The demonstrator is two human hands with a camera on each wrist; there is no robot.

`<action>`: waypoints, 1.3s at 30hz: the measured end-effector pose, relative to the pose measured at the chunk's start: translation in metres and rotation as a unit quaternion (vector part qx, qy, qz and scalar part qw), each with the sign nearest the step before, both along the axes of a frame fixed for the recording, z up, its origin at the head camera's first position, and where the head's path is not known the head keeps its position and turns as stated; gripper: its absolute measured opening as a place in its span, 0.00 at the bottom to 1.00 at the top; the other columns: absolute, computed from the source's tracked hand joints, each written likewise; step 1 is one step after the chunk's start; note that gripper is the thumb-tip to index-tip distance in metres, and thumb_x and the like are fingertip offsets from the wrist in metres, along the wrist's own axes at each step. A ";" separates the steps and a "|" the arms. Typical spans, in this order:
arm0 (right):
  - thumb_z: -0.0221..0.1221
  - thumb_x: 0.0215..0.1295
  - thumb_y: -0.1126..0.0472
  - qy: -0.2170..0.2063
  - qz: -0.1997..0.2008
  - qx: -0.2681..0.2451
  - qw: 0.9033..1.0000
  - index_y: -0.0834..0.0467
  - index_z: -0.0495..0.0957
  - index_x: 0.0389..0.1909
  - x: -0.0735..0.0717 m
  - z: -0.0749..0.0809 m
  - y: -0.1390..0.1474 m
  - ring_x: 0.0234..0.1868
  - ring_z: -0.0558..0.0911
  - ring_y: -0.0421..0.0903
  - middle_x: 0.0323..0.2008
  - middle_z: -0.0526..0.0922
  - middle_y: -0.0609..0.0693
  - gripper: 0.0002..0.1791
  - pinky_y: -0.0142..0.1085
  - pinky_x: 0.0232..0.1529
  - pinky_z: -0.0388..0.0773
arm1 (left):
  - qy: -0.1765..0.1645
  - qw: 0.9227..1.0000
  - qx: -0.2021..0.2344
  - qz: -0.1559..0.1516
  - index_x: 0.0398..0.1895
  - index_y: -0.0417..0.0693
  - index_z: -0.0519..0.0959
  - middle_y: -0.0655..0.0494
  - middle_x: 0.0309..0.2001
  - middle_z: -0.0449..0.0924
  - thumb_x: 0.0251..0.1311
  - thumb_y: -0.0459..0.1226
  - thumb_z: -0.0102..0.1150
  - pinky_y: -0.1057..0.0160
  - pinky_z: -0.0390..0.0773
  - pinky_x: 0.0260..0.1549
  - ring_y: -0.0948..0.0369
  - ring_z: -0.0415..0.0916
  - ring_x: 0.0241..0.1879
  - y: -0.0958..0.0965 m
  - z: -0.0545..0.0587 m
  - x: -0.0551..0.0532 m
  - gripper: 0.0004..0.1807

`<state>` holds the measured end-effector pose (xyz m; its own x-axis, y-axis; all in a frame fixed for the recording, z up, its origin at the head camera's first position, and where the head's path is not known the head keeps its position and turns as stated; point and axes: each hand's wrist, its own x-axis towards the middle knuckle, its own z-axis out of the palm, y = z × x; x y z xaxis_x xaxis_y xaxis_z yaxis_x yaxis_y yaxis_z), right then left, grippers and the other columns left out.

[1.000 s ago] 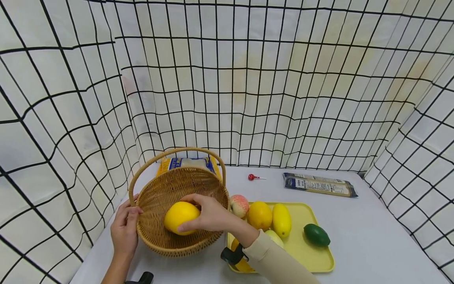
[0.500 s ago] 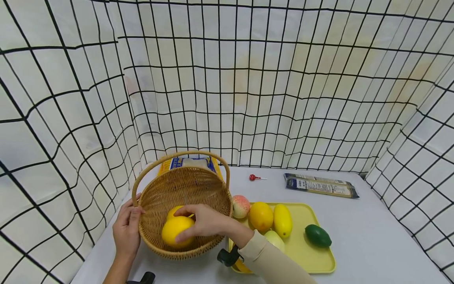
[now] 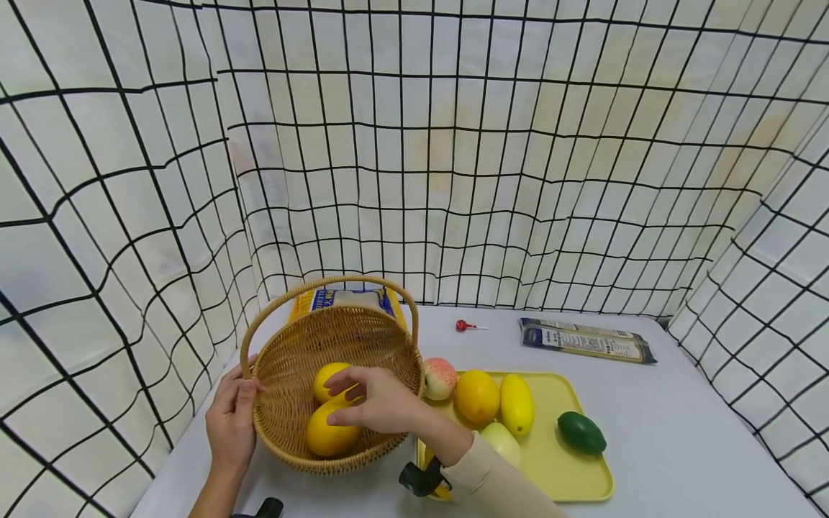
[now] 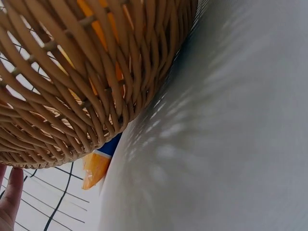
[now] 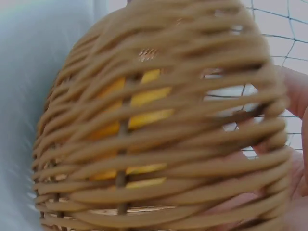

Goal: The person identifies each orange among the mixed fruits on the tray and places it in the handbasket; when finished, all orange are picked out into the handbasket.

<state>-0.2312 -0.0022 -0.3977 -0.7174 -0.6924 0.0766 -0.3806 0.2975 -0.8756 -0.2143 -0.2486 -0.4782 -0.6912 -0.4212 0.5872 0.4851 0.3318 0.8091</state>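
Observation:
In the head view, a brown wicker basket (image 3: 285,417) with an arched handle stands tilted toward me. My left hand (image 3: 229,424) grips its left rim, thumb over the edge near the handle's base. Inside lie two rounded yellow-orange fruits: a rear one (image 3: 327,378) and a front one (image 3: 329,434), close together. My right hand (image 3: 382,403) is inside the basket above them, fingers loosely bent and spread from the thumb, nothing held between them. In both wrist views, the weave of the basket (image 4: 96,82) hides most of the fruit.
Right of the basket, a yellow tray (image 3: 563,475) carries a peach (image 3: 440,379), an orange-like fruit (image 3: 477,396), a long yellow fruit (image 3: 517,404), a pale green fruit (image 3: 501,442) and a dark green fruit (image 3: 581,433). Behind lie a lollipop (image 3: 463,326), a flat packet (image 3: 586,340) and a yellow-blue bag (image 3: 388,302).
My right hand lowered a yellow-orange fruit to the basket's front, uncovering another behind it, then let go and lifted slightly off it. My left hand keeps its grip on the rim.

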 end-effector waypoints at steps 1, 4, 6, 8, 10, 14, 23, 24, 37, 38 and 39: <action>0.68 0.61 0.55 0.010 -0.002 -0.001 1.000 0.56 0.77 0.56 0.002 0.001 0.001 0.50 0.80 0.39 0.51 0.82 0.46 0.23 0.30 0.51 0.76 | 0.000 1.000 0.002 -0.001 0.26 0.30 0.76 0.44 0.58 0.76 0.71 0.29 0.49 0.78 0.68 0.49 0.66 0.71 0.58 0.000 0.000 0.000 0.14; 0.67 0.61 0.55 0.033 -0.008 -0.017 0.999 0.55 0.78 0.55 0.009 0.003 0.004 0.51 0.80 0.41 0.52 0.82 0.48 0.22 0.32 0.52 0.76 | -0.001 1.000 0.004 0.000 0.26 0.30 0.76 0.44 0.58 0.76 0.71 0.30 0.48 0.78 0.68 0.50 0.66 0.70 0.59 0.000 -0.001 0.000 0.15; 0.66 0.62 0.56 0.034 -0.016 -0.037 0.999 0.54 0.78 0.55 0.013 0.003 0.008 0.51 0.80 0.43 0.51 0.83 0.49 0.21 0.34 0.54 0.76 | -0.001 1.000 0.004 0.001 0.27 0.31 0.76 0.45 0.58 0.76 0.72 0.30 0.47 0.78 0.68 0.50 0.66 0.70 0.59 0.000 -0.001 -0.001 0.15; 0.65 0.63 0.56 0.031 -0.029 -0.058 0.997 0.53 0.78 0.54 0.017 0.003 0.013 0.51 0.80 0.42 0.51 0.83 0.49 0.19 0.34 0.53 0.76 | -0.001 1.000 0.002 0.003 0.27 0.31 0.76 0.44 0.57 0.76 0.72 0.30 0.47 0.78 0.68 0.50 0.66 0.70 0.59 0.000 -0.002 -0.001 0.15; 0.64 0.64 0.56 0.021 -0.044 -0.085 0.995 0.52 0.79 0.54 0.021 0.001 0.019 0.50 0.81 0.42 0.51 0.83 0.50 0.17 0.34 0.52 0.77 | -0.002 1.000 0.003 0.002 0.27 0.31 0.76 0.44 0.57 0.76 0.72 0.30 0.47 0.78 0.67 0.51 0.66 0.70 0.59 0.000 -0.002 -0.001 0.15; 0.62 0.66 0.58 0.015 -0.062 -0.139 0.988 0.56 0.78 0.54 0.028 -0.001 0.032 0.49 0.82 0.45 0.50 0.83 0.50 0.16 0.34 0.51 0.78 | -0.008 1.000 0.006 0.005 0.27 0.31 0.76 0.43 0.58 0.76 0.71 0.30 0.48 0.78 0.66 0.52 0.65 0.70 0.59 -0.001 -0.003 -0.001 0.14; 0.61 0.66 0.63 0.066 -0.124 -0.194 0.971 0.57 0.79 0.50 0.045 -0.008 0.058 0.49 0.82 0.47 0.47 0.83 0.48 0.13 0.41 0.53 0.77 | -0.019 1.000 0.019 0.010 0.29 0.31 0.76 0.46 0.58 0.77 0.72 0.32 0.48 0.78 0.67 0.49 0.67 0.70 0.58 -0.001 -0.003 -0.001 0.15; 0.61 0.67 0.64 0.063 -0.132 -0.200 0.969 0.57 0.79 0.50 0.047 -0.010 0.061 0.49 0.81 0.49 0.48 0.83 0.50 0.12 0.40 0.54 0.77 | -0.020 1.000 0.020 0.009 0.29 0.31 0.76 0.46 0.57 0.77 0.72 0.32 0.48 0.78 0.67 0.49 0.67 0.70 0.58 0.000 -0.003 -0.001 0.15; 0.60 0.67 0.64 0.030 -0.213 -0.196 0.957 0.59 0.79 0.49 0.056 -0.032 0.112 0.48 0.81 0.48 0.49 0.82 0.56 0.11 0.37 0.51 0.78 | -0.016 1.000 0.021 0.011 0.28 0.31 0.76 0.44 0.57 0.77 0.72 0.32 0.48 0.78 0.66 0.50 0.65 0.71 0.58 0.000 -0.003 -0.002 0.15; 0.60 0.67 0.63 0.029 -0.220 -0.194 0.956 0.59 0.79 0.49 0.056 -0.033 0.117 0.48 0.82 0.46 0.48 0.82 0.56 0.11 0.36 0.50 0.78 | -0.016 1.000 0.022 0.010 0.28 0.31 0.76 0.44 0.57 0.77 0.72 0.32 0.48 0.78 0.67 0.50 0.65 0.71 0.58 0.000 -0.002 -0.002 0.15; 0.60 0.68 0.63 0.030 -0.225 -0.193 0.955 0.59 0.79 0.49 0.056 -0.035 0.121 0.47 0.82 0.45 0.49 0.82 0.57 0.11 0.36 0.49 0.78 | -0.017 1.000 0.023 0.009 0.28 0.30 0.76 0.44 0.57 0.77 0.72 0.32 0.48 0.78 0.67 0.50 0.65 0.71 0.58 0.000 -0.002 -0.001 0.15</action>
<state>-0.1748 0.1192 -0.4328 -0.9220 -0.2280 0.3130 -0.3425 0.1027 -0.9339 -0.2156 -0.2487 -0.4804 -0.7033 -0.4596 0.5424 0.4507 0.3018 0.8401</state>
